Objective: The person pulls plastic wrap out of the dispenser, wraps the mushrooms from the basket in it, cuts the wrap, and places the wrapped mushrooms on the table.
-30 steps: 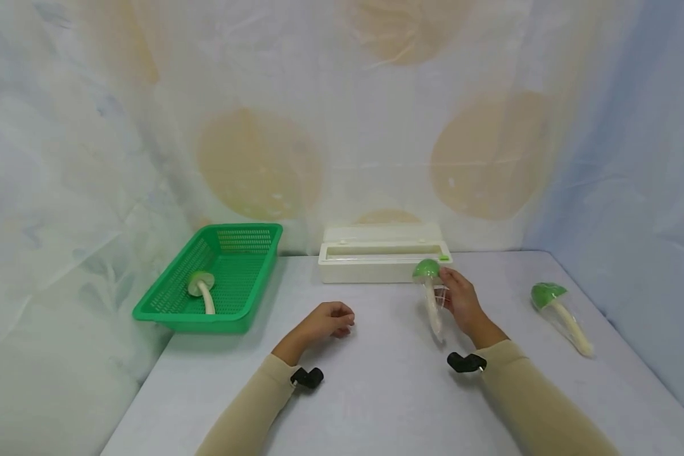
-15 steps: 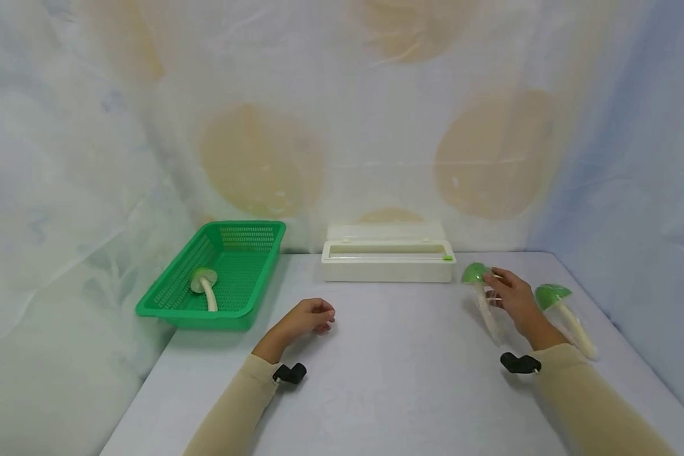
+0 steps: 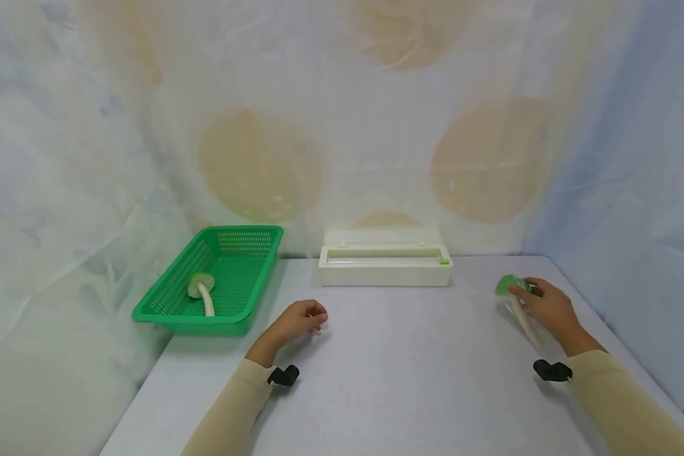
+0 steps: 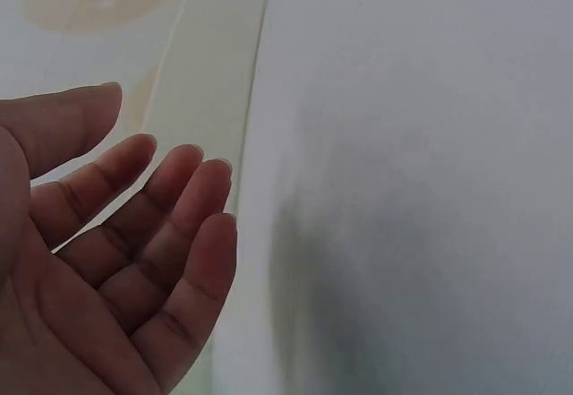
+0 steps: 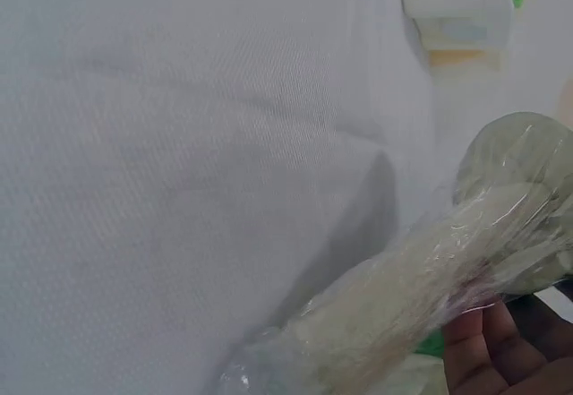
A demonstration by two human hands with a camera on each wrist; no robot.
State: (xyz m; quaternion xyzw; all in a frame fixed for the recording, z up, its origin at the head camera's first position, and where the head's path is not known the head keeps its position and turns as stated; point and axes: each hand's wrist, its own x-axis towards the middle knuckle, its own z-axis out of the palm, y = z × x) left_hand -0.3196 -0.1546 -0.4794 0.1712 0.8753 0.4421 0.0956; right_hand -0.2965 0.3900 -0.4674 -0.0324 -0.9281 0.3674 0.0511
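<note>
My right hand [image 3: 550, 310] grips a green-capped toy-like mushroom [image 3: 525, 323] at the right of the table. Clear plastic film wraps this mushroom, crinkled along its pale stem in the right wrist view. Behind that hand a second wrapped mushroom is hidden from the head view; a bit of green [image 5: 431, 345] and white shows under the held one in the right wrist view. Over the table left of centre, my left hand [image 3: 297, 322] hovers with loosely bent fingers and nothing in them. An unwrapped green-capped mushroom [image 3: 206, 297] lies in the green basket [image 3: 205, 324].
At the back centre stands a white cling film dispenser [image 3: 385, 276], its lid raised and a green slider [image 3: 444, 261] at its right end. Hanging sheets [image 3: 376, 139] enclose the white table [image 3: 410, 380] at the back and both sides.
My right hand has carried the wrapped mushroom rightward from in front of the dispenser, and now covers the second wrapped one. My left hand has drifted a little left.
</note>
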